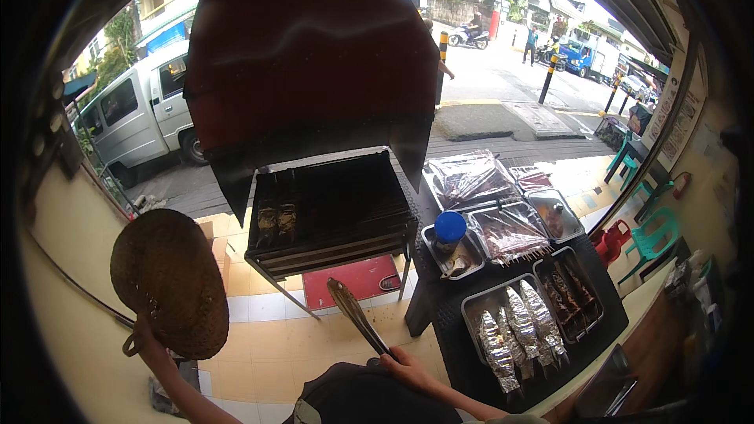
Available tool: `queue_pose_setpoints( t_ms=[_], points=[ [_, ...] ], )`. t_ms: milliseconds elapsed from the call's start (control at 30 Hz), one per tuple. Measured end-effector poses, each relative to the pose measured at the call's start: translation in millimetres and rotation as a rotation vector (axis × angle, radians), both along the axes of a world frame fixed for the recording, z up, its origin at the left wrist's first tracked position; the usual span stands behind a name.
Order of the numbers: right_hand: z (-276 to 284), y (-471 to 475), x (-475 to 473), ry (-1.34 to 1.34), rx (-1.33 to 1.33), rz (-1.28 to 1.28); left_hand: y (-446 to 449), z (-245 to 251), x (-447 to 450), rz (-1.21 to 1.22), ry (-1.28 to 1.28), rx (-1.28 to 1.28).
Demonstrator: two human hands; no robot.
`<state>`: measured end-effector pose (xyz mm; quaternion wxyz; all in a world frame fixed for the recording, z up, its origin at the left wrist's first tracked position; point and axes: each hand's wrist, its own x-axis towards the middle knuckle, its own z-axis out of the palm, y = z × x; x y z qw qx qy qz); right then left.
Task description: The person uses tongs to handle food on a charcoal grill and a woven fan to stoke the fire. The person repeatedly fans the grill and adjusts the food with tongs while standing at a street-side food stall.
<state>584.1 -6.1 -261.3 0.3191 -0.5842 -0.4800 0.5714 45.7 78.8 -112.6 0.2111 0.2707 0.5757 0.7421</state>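
My left hand (pixel 143 335) grips a woven hand fan (pixel 168 280) by its looped handle, raised at the left. Metal tongs (pixel 356 313) are in my right hand (pixel 406 368), their tips pointing up toward the grill. Ahead of me stands a charcoal grill (pixel 330 200) under a dark red metal hood (pixel 312 41). Two foil-wrapped pieces (pixel 277 219) lie on the grill's left side. On the black table (pixel 445 341) to my right, a tray (pixel 469 306) carries several foil-wrapped fish (pixel 521 324); beside it a second tray (pixel 599 303) holds dark grilled-looking pieces.
Film-covered trays of skewers (pixel 509 227) and a blue-lidded container (pixel 450 228) occupy the table's far side. A red board (pixel 347 282) lies under the grill. Green plastic chairs (pixel 657 232) stand at the right. A parked van (pixel 135 106) and street traffic are beyond.
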Motion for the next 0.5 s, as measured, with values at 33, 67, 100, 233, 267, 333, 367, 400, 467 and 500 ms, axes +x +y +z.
queue_pose_setpoints(
  t_ms=[33, 67, 100, 233, 267, 333, 367, 400, 467, 500],
  points=[
    [-4.6, -0.2, 2.2, 0.014, 0.022, 0.001, 0.3, -9.2, 1.3, -0.019, 0.097, -0.070],
    [-9.3, -0.5, 4.5, 0.008, 0.017, 0.012, -3.0, -14.0, 3.2, -0.065, 0.159, -0.154],
    [-13.9, -2.1, 6.9, 0.003, 0.009, 0.024, -11.1, -14.6, 6.0, -0.029, 0.209, -0.261],
    [-27.5, -11.3, 12.9, 0.024, 0.023, 0.007, -46.1, 13.7, 8.9, -0.210, -0.271, 0.332],
    [-29.5, -13.1, 12.8, 0.060, 0.008, -0.011, -55.2, 26.3, 1.5, -0.330, -0.233, 0.463],
    [-31.6, -16.9, 10.0, 0.116, 0.005, -0.039, -55.5, 37.5, -16.4, -0.699, -0.167, 0.810],
    [-31.6, -17.9, 8.0, 0.117, -0.001, -0.051, -50.7, 37.6, -27.4, -1.065, -0.127, 0.919],
    [-31.0, -18.2, 5.3, 0.121, -0.008, -0.064, -42.9, 34.1, -38.3, -1.113, -0.009, 0.793],
    [-27.2, -18.8, 1.0, 0.124, -0.010, -0.078, -24.3, 9.5, -50.6, -0.691, 0.004, 0.512],
    [-24.6, -19.0, -0.2, 0.117, -0.006, -0.077, -15.0, -6.7, -51.8, -0.478, 0.010, 0.376]
  ],
)
